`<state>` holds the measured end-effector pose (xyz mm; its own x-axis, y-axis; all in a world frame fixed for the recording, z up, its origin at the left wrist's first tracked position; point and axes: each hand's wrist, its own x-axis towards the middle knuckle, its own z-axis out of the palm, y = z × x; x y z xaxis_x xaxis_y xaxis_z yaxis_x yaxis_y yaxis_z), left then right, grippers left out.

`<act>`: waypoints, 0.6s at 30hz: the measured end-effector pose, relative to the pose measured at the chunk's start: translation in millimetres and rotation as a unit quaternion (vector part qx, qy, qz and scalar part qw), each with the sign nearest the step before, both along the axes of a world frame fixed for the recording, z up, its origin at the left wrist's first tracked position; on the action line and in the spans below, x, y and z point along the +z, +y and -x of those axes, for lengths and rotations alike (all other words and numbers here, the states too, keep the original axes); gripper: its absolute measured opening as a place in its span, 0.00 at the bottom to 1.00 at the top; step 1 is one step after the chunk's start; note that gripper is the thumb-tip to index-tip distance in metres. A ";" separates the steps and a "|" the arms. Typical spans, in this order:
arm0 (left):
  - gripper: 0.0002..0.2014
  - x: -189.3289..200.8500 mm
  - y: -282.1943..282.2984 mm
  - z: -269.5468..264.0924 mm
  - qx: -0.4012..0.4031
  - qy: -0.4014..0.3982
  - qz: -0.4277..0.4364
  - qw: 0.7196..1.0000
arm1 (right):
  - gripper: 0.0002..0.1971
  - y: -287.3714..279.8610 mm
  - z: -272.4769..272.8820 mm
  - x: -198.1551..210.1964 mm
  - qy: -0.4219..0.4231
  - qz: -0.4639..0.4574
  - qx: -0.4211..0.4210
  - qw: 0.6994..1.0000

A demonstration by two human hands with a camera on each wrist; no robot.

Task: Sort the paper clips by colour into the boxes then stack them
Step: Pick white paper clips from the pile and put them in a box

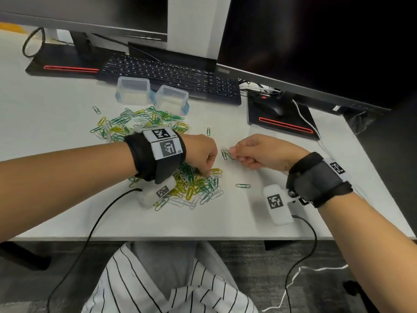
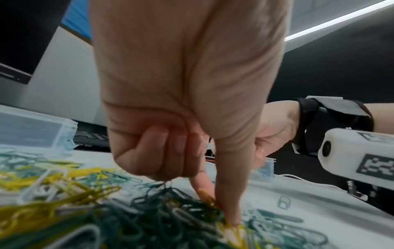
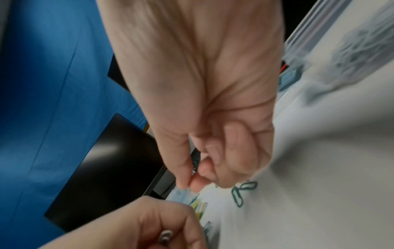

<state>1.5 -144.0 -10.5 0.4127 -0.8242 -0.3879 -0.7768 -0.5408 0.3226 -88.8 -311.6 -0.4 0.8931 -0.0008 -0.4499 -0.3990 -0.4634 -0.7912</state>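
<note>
A heap of green, yellow and white paper clips [image 1: 194,186] lies under my left hand [image 1: 203,171], and a second heap [image 1: 140,120] spreads behind the wrist. In the left wrist view my left hand [image 2: 217,205] pinches a yellow clip [image 2: 208,196] in the heap between thumb and forefinger, with the other fingers curled. My right hand [image 1: 233,152] hovers just right of it, thumb and forefinger pinched on something small and pale, seemingly a white clip [image 3: 193,172]. Two green clips [image 1: 227,154] lie on the desk under those fingertips [image 3: 183,184]. Two clear boxes [image 1: 133,90] [image 1: 172,98] stand open behind the heaps.
A third clear box [image 3: 345,38] with green clips inside sits beyond my right hand. Loose green clips [image 1: 242,185] [image 1: 208,131] lie apart on the white desk [image 1: 225,218]. A keyboard [image 1: 171,77], two monitors, a mouse [image 1: 270,107] and cables [image 1: 94,229] ring the work area.
</note>
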 end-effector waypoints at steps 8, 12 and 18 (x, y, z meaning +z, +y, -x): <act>0.08 7.7 10.2 -15.2 0.030 0.020 0.066 0.997 | 0.07 -7.2 5.8 -1.7 0.044 -0.387 -0.068 0.919; 0.08 11.7 13.9 -13.3 0.098 0.160 0.098 0.977 | 0.12 -3.8 4.0 -6.7 0.037 -0.428 -0.095 0.898; 0.07 9.2 24.3 -14.7 0.294 0.547 0.231 0.749 | 0.07 16.9 0.0 -14.5 -0.029 -0.152 -0.084 0.984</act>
